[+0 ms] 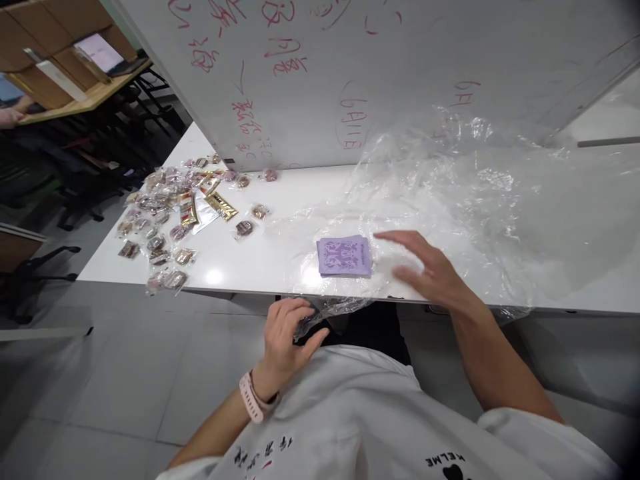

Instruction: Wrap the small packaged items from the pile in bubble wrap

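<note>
A small stack of purple printed packets (pixel 345 256) lies near the table's front edge, on a sheet of clear plastic film (pixel 430 187). Just right of the stack is my right hand (pixel 430 270), its thumb and fingers spread apart with nothing between them; it does not touch the packets. My left hand (pixel 290 337) hovers below the front edge, close to my body, fingers curved and thumb held away from them. Part of the film hangs over the edge beside it; whether they touch is unclear. A pink watch band (pixel 251 398) circles my left wrist.
Many small wrapped snacks (pixel 163 190) are heaped at the left end of the white table (pixel 225 267), with gold sachets (pixel 221 206) among them. Behind rises a whiteboard (pixel 400 60) with red writing. Chairs and another person's hand (pixel 11 117) appear far left.
</note>
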Available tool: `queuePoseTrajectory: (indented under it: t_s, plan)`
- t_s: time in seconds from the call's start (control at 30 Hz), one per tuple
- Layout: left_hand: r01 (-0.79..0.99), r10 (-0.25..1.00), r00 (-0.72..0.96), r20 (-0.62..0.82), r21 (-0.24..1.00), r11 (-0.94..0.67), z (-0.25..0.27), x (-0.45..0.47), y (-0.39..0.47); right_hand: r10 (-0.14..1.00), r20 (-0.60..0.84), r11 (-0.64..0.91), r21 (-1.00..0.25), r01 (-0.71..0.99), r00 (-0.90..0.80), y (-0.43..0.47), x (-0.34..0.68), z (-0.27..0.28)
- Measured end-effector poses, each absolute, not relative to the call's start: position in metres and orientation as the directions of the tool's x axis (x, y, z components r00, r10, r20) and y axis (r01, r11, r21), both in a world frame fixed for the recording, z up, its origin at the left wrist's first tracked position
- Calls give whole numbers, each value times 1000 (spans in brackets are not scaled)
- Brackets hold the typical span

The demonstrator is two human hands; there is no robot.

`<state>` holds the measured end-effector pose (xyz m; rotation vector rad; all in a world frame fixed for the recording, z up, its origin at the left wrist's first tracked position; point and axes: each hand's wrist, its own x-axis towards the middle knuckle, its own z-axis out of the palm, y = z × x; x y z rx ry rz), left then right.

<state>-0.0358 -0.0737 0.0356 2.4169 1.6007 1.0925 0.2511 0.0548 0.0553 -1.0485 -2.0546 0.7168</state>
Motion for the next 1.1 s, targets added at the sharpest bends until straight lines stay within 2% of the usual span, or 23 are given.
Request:
queuePoseTrajectory:
  t_s: [0.1,0.17,0.27,0.33,0.43,0.53,0.6,0.63,0.7,0.77,0.8,0.83,0.9,1.0,1.1]
  plan:
    - [921,870,47,491,316,-228,-11,-50,-107,744,331,654,-543,527,-581,17,255,46]
    - [960,901,28,434,239,-145,-35,-56,-113,722,349,683,-500,532,-597,7,252,36]
    - [957,921,64,385,237,-166,-44,-58,-104,729,380,671,-562,484,-569,9,247,32]
    - [926,909,59,413,317,-204,-28,-60,-91,763,391,633,-615,470,-515,17,245,38]
    - [873,865,-39,500,438,-214,17,-68,-71,853,359,516,-695,501,-379,33,241,53]
    - [842,720,-205,663,495,-216,69,-69,-60,927,282,370,-792,486,-246,56,232,61]
    - [808,572,-258,778,499,-314,95,-55,-62,956,227,288,-841,458,-185,74,223,60]
    - [765,543,-245,803,504,-400,103,-42,-65,967,199,251,-853,457,-159,83,219,59]
    - [593,630,-112,768,561,-578,106,-8,-72,981,150,191,-856,481,-122,101,210,54]
    - [407,756,176,631,652,-639,94,27,-74,985,131,169,-835,523,-109,116,204,47]
    - [392,779,290,556,674,-626,84,42,-72,985,129,169,-822,544,-111,123,202,43]
    - [434,794,365,487,665,-608,72,52,-67,985,130,172,-807,565,-114,127,201,39]
    - [617,843,384,377,574,-538,49,58,-55,985,132,172,-773,610,-109,134,201,30]
    - [860,923,228,309,380,-340,25,29,-36,988,132,156,-745,649,-85,138,205,19]
    - [955,924,50,380,253,-156,20,-19,-25,988,131,153,-741,654,-83,137,208,15]
